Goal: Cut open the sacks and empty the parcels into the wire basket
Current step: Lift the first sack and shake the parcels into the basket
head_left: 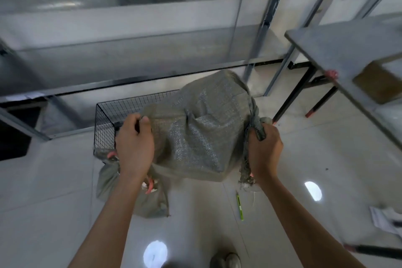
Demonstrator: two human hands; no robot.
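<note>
- You are holding the grey woven sack (195, 128) at centre frame. It is bulging in stiff angles and hanging over the basket. Try raising both corners evenly, so the hidden parcels are dropping inside the mesh.
- The black wire basket (106, 119), a rigid fine grid, is sitting at 9 o'clock.
- A limp second sack (148, 202) is lying at 7 o'clock.
- Your left hand (134, 143) is fisting the sack's 9 o'clock corner, and your right hand (264, 148) is clenching the bunched, frayed 3 o'clock corner.
- A slim green knife (240, 206) is lying at 5 o'clock.

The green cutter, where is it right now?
The green cutter lies on the floor in the head view, right of centre, just below the held sack and beside the right forearm.
</note>
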